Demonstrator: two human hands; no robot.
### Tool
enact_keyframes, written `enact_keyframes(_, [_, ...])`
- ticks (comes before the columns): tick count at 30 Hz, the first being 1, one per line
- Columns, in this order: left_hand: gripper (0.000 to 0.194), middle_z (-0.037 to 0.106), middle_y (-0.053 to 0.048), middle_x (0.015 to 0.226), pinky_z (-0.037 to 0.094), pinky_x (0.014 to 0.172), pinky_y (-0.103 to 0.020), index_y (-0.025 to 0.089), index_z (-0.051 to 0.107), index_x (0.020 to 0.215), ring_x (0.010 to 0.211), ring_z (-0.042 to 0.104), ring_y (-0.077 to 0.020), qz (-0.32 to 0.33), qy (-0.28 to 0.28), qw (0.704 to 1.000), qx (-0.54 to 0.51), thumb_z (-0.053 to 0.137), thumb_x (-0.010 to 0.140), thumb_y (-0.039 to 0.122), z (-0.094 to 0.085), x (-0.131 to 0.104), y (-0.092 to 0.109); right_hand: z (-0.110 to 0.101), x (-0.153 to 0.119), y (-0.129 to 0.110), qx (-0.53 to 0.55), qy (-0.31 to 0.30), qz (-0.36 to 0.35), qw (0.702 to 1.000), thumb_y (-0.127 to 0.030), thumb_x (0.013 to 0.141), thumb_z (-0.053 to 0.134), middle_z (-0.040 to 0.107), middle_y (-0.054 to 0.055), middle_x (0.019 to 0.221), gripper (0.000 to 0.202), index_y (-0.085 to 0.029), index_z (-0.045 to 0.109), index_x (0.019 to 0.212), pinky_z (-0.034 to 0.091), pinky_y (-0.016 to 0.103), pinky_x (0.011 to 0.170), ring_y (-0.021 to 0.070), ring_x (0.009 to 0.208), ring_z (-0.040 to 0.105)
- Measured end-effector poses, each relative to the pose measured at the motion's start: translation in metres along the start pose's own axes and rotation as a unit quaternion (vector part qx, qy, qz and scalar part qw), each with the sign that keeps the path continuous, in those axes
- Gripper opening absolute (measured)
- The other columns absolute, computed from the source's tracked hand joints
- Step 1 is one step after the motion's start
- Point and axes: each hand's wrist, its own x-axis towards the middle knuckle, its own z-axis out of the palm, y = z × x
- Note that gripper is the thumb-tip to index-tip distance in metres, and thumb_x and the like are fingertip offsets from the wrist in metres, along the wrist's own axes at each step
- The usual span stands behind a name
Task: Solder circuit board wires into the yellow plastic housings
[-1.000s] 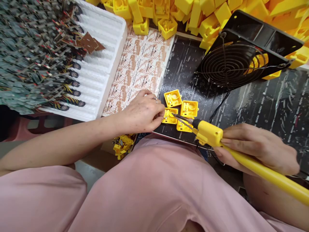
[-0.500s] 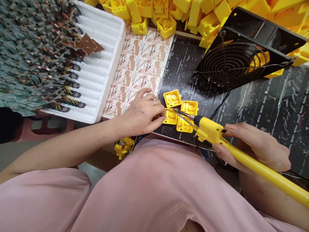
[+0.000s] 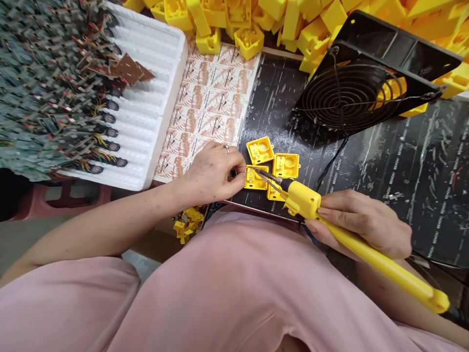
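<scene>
pinching a small yellow housing at its left edge, the left hand steadied it on the black mat. right hand gripped the soldering iron, tip inside. housing judged light, rigid, prone to sliding; hold by walls.

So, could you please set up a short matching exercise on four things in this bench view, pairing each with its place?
Things:
1. soldering iron
2. black fan
3. white foam tray
4. small yellow housing

Places:
A. far left, loaded with wired circuit boards
B. in the right hand
C. at the left hand fingertips, iron tip on it
D. propped up at the back right

Pairs: 1-B, 2-D, 3-A, 4-C
</scene>
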Motion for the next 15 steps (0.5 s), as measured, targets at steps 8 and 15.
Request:
enact_keyframes(8, [0.015, 0.066, -0.002, 0.071, 0.041, 0.078, -0.037, 0.019, 0.061, 0.076, 0.071, 0.062, -0.0194, 0.001, -0.006, 1.0, 0.006, 0.05, 0.085, 0.024, 0.003, 0.002, -0.002, -0.011, 0.01, -0.007, -0.022, -0.074, -0.05, 0.996, -0.014, 0.088, 0.084, 0.076, 0.003, 0.093, 0.027, -0.021, 0.065, 0.106, 0.063, 0.028, 0.07, 0.0157, 0.082, 0.073])
enact_keyframes(15, [0.016, 0.065, -0.002, 0.069, 0.04, 0.076, -0.036, 0.019, 0.062, 0.075, 0.069, 0.062, -0.0191, 0.017, 0.009, 1.0, 0.009, 0.05, 0.085, 0.023, 0.004, 0.002, -0.003, -0.02, 0.006, -0.007, -0.018, -0.054, 0.017, 0.998, -0.02, 0.1, 0.066, 0.072, 0.003, 0.085, 0.006, -0.026, 0.066, 0.103, 0.062, 0.03, 0.063, 0.017, 0.076, 0.072])
